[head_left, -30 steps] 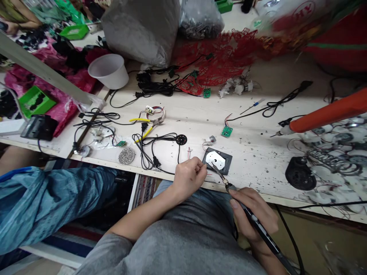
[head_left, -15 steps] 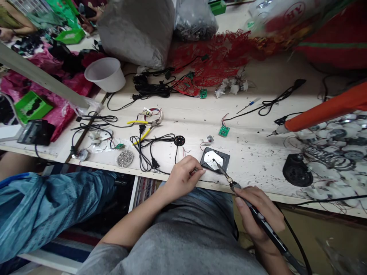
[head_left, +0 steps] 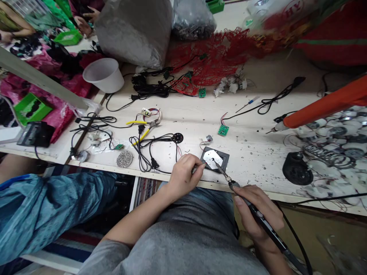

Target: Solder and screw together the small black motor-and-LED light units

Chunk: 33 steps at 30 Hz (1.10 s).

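My right hand (head_left: 258,210) is wrapped round a soldering iron (head_left: 275,237) with a black and grey handle. The iron's tip points down at a white plate (head_left: 211,156) with small dark spots, which lies on a black square frame (head_left: 224,157). Close by on the left, my left hand (head_left: 185,175) pinches thumb and finger together at the frame's left corner. Whatever it holds is too small to make out. A small part with thin wires (head_left: 208,138) lies just behind the frame. Further left are a round black board (head_left: 177,138) and a black cable.
Yellow-handled pliers (head_left: 143,124) and a metal-wool pad (head_left: 124,159) lie left. A green circuit board (head_left: 223,130) sits behind the frame. An orange tool (head_left: 323,105) reaches in from the right, above piled white parts (head_left: 332,168). A co-worker's hands (head_left: 83,25) show at upper left.
My left fingertips have come slightly closer to the white plate. The iron's tip stays at the plate. A co-worker's hands at upper left have shifted.
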Available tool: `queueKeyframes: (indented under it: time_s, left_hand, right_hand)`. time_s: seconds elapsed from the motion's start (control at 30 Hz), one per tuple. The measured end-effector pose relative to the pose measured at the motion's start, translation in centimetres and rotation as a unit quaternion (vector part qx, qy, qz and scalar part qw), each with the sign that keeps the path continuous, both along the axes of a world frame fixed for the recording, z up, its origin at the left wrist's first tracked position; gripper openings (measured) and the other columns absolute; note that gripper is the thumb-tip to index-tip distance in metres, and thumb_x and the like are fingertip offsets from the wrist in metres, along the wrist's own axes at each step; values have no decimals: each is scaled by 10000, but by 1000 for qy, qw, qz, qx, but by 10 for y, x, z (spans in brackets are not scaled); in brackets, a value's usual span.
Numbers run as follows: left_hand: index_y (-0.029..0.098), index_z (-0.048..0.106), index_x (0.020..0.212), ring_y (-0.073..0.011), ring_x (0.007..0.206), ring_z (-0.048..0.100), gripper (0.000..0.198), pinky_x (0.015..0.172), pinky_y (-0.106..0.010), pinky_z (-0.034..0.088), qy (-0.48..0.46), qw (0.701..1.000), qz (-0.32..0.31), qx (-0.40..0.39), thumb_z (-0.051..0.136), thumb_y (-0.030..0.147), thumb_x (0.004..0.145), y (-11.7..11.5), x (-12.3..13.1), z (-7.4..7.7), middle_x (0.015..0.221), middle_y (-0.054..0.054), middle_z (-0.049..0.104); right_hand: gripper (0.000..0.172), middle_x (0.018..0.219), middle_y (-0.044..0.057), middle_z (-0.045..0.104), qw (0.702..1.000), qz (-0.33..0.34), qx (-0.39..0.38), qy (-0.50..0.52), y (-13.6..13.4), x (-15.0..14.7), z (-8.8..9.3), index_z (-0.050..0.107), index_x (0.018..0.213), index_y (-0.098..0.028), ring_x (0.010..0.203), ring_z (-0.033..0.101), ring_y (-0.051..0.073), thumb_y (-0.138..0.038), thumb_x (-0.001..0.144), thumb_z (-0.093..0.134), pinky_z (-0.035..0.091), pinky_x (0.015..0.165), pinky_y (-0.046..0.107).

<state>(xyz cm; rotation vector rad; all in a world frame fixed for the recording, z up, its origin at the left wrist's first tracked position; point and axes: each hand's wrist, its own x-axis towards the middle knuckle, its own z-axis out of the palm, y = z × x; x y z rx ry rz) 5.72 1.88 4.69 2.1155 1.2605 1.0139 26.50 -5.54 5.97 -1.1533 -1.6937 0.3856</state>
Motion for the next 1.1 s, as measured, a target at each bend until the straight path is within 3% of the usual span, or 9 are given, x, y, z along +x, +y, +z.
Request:
queueKeyframes:
  time_s: [0.13,0.33,1.1]
  left_hand:
    - [189,536,731,-95,608,522,163,562,-206,434,-46,997,26,-51,618,161,870,3,4,2,700,13,551]
    - [180,558,633,-79,570,514,181,508,-181,436,-76,988,65,-118,656,140,780,10,5,0,706,4,565]
    - [184,561,593,-91,561,491,215,568,-224,393,55,979,54,-189,698,70,712,22,10,20,630,35,548]
  right_hand:
    - [289,859,52,680,1000,10,-12,-4,2,-1,4,687,1088,-185,762,648,169,-14,868,611,558,651,311]
    - [266,865,53,681,1000,14,-11,-3,4,-2,7,690,1077,-185,764,653,164,-32,873,614,564,648,297]
    - [281,844,44,684,999,29,-31,11,8,-5,4,700,1076,-199,725,656,165,-33,869,609,556,602,287]
